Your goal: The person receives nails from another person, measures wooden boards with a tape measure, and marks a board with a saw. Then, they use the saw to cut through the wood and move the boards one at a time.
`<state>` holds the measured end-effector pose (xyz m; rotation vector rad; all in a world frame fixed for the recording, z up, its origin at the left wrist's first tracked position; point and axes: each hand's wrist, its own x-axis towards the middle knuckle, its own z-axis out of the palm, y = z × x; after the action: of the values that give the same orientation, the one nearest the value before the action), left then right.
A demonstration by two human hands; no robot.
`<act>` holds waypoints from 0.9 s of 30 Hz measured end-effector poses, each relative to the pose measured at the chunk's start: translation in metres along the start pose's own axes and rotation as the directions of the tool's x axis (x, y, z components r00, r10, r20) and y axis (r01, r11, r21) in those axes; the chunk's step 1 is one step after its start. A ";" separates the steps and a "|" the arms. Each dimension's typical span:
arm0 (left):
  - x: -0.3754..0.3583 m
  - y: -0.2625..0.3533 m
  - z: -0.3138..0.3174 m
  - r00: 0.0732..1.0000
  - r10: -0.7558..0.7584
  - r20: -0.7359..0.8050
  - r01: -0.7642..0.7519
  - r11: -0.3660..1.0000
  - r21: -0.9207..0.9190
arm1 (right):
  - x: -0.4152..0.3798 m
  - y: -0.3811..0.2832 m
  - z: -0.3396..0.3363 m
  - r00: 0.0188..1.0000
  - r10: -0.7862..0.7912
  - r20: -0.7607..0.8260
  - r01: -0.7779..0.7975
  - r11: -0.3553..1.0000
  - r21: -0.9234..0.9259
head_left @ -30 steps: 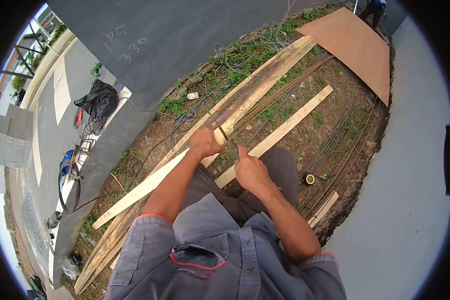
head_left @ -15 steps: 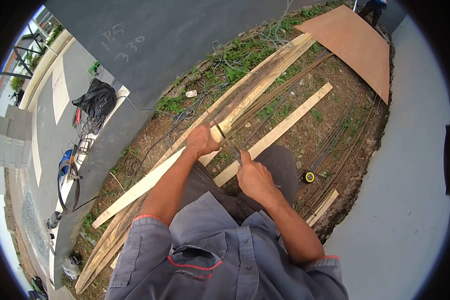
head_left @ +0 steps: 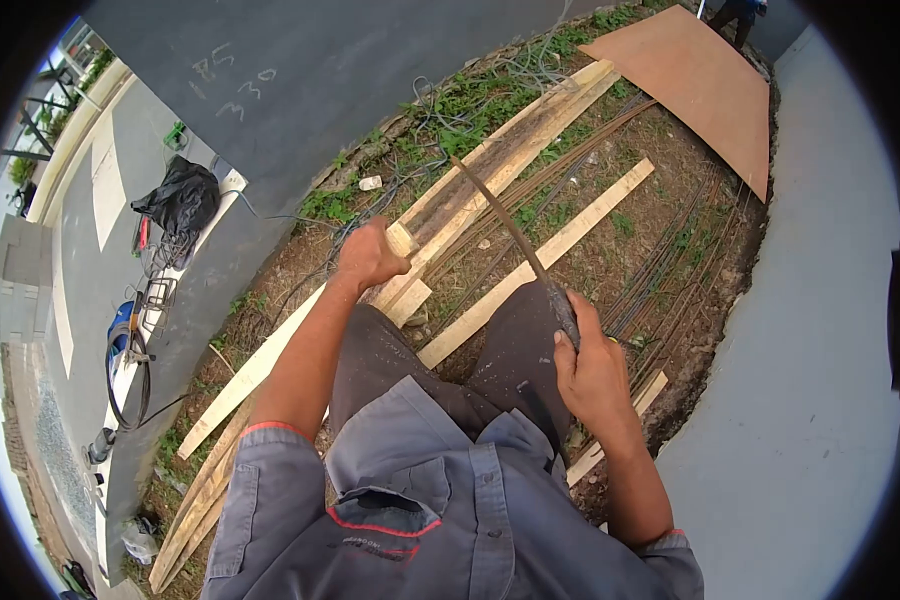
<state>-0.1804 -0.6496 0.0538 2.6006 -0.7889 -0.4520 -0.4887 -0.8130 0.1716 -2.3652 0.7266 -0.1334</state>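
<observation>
My left hand [head_left: 373, 256] is closed round the upper end of a pale wooden board [head_left: 260, 362], which slants down to the lower left. In my right hand [head_left: 594, 362] is the dark handle of a long, thin curved blade [head_left: 505, 222]. The blade points up and left, apart from the board's end. Beneath the board lie long rough planks [head_left: 490, 175] on the ground. A short cut piece of wood [head_left: 410, 302] rests near my left knee, and a narrow straight plank [head_left: 540, 265] lies to the right of it.
A brown plywood sheet [head_left: 690, 85] lies at the upper right, with a person [head_left: 738, 18] behind it. Thin metal rods [head_left: 670, 265] stretch along the right wall. At the left ledge are a black plastic bag [head_left: 182, 195] and coiled cable [head_left: 135, 375].
The blade has come away from the board's end, and my right hand has moved right with it. My left hand has shifted slightly left and up. The short piece now shows more fully.
</observation>
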 end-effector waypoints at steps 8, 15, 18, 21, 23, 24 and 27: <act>0.004 -0.012 -0.003 0.999 0.032 -0.040 -0.035 0.998 -0.061 | -0.030 0.121 -0.016 0.875 0.167 -0.455 -0.189 0.982 -0.005; 0.035 -0.048 0.008 0.987 0.156 0.036 -0.150 0.979 -0.140 | -0.097 0.218 0.036 0.833 0.460 -0.307 -0.553 0.704 -0.445; 0.057 -0.066 0.039 0.981 0.180 0.069 -0.168 0.973 -0.156 | -0.132 0.251 0.074 0.823 0.521 -0.228 -0.552 0.638 -0.537; 0.081 -0.089 0.099 0.960 0.184 0.211 -0.165 0.980 -0.107 | -0.162 0.266 0.100 0.796 0.601 -0.075 -0.533 0.637 -0.557; 0.087 -0.102 0.138 0.934 0.168 0.317 -0.196 0.979 0.059 | -0.182 0.283 0.105 0.785 0.619 0.013 -0.515 0.664 -0.542; 0.083 -0.106 0.153 0.911 0.153 0.384 -0.236 0.955 0.178 | -0.191 0.294 0.102 0.806 0.592 0.017 -0.499 0.694 -0.520; 0.053 -0.142 0.183 0.877 0.130 0.462 -0.255 0.942 0.219 | -0.196 0.328 0.075 0.903 0.426 -0.047 -0.403 0.807 -0.431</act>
<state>-0.1476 -0.6202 -0.1793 2.6557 -1.3372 -0.9564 -0.7868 -0.8743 -0.0716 -2.5307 1.3467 0.3118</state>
